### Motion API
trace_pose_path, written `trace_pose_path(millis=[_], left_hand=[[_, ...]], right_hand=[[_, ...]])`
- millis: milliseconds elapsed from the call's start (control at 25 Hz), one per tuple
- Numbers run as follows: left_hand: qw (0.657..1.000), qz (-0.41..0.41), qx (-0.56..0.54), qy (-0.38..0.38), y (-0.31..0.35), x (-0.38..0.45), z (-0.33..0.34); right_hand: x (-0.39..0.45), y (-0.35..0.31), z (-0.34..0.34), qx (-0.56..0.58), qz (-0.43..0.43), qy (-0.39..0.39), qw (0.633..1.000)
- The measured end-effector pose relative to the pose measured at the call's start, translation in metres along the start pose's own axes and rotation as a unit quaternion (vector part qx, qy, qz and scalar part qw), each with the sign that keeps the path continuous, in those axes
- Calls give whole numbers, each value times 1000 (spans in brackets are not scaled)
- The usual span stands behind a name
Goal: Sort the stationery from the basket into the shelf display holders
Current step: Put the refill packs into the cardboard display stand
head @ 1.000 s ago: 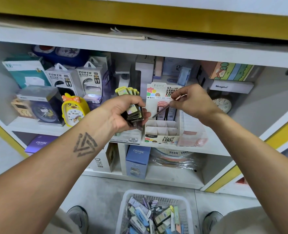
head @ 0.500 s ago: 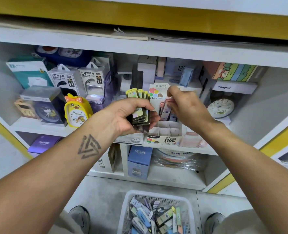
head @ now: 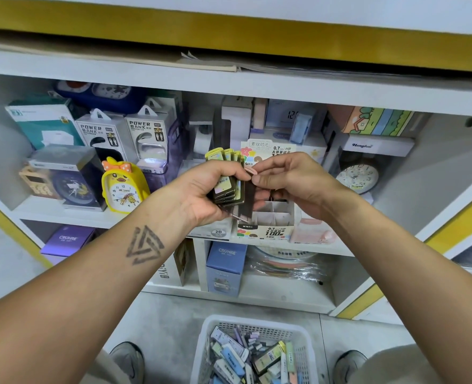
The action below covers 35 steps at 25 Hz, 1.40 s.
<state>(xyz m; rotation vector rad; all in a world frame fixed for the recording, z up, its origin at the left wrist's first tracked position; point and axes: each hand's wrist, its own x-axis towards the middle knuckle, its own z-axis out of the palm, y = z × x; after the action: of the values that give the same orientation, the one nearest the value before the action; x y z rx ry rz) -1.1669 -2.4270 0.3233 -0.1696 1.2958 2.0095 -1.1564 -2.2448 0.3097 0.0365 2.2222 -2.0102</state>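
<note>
Our left hand point(head: 201, 195) grips the fanned stack of flat dark, yellow-topped lead cases point(head: 227, 180), long axes upright. Right hand point(head: 290, 184) pinches the pink-topped case point(head: 250, 173) at the stack's rt edge (nearest the white compartmented cardboard display holder point(head: 268, 217), just below/behind).

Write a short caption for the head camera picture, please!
Left hand grips a stack of lead cases; right hand pinches one.
</note>
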Motion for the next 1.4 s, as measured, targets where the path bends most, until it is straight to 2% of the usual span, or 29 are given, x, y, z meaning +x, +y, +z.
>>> trace_pose_path(millis=[200, 280, 440, 640, 720, 800, 880, 1000, 1160, 1280, 1320, 1360, 1400], left_hand=[[998, 17, -3, 66, 3, 2, -3], [994, 26, -5, 102, 4, 3, -5], [990, 37, 7, 132, 3, 6, -8], [988, 46, 24, 148, 3, 9, -10], [990, 40, 17, 138, 2, 9, -10], [993, 23, 8, 119, 0, 8, -8], [995, 10, 2, 99, -1, 7, -6], [997, 4, 8, 75, -2, 7, -5], [998, 8, 19, 63, -4, 6, -4], [999, 1, 14, 46, -4, 5, -2], [999, -2, 12, 38, -5, 5, -1], [999, -4, 11, 31, -5, 5, 0], [1000, -5, 9, 23, -6, 5, 1]], right_hand=[[-2, -11, -12, 116, -34, 61, 991], [-2, -14, -18, 83, -62, 99, 990], [-1, -13, -28, -77, -94, 129, 984], [-1, -11, -35, -97, -123, 104, 982], [-1, -7, -35, -224, -162, 129, 952], [0, -1, -31, -378, -207, 157, 888], [1, 4, -27, -443, -229, 146, 854], [4, 10, -22, -497, -204, 82, 840], [2, 14, -18, -488, -154, 41, 858], [4, 12, -16, -546, -199, 88, 809], [4, 10, -15, -534, -208, 111, 812], [4, 8, -13, -492, -208, 127, 836], [4, 6, -10, -421, -197, 128, 876]])
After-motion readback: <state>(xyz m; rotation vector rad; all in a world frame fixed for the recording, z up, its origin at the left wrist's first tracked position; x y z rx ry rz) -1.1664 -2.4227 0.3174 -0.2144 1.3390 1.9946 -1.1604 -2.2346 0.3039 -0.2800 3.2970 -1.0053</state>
